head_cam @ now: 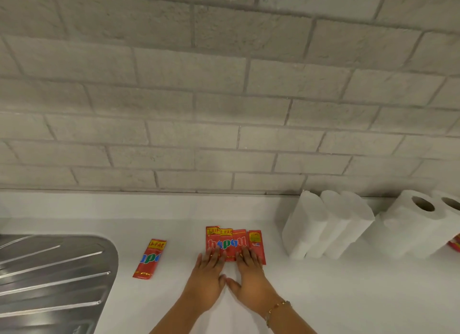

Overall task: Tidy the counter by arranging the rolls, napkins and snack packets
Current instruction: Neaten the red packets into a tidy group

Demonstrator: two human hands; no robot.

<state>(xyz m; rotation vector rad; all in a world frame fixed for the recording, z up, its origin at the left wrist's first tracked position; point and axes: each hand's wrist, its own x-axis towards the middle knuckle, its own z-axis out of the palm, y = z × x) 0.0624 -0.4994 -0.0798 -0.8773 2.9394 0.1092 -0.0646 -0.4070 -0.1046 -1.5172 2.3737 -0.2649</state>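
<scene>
Both hands, left hand (208,275) and right hand (251,279), lie flat with straight fingers pressing a row of red snack packets (235,242) mid-tabletop (348,296); another packet (149,258) lies apart, toward the left edge.

The back wall (224,84) is all pale grey-white brick, pretty rough looking, laid staggered with slightly darker grout lines. It runs down to a plain white tabletop (348,296), smooth and matte. On the left there's a ribbed stainless steel drainboard (49,271) set into it, catching some shine. Lighting's soft and even, nothing harsh.
</scene>
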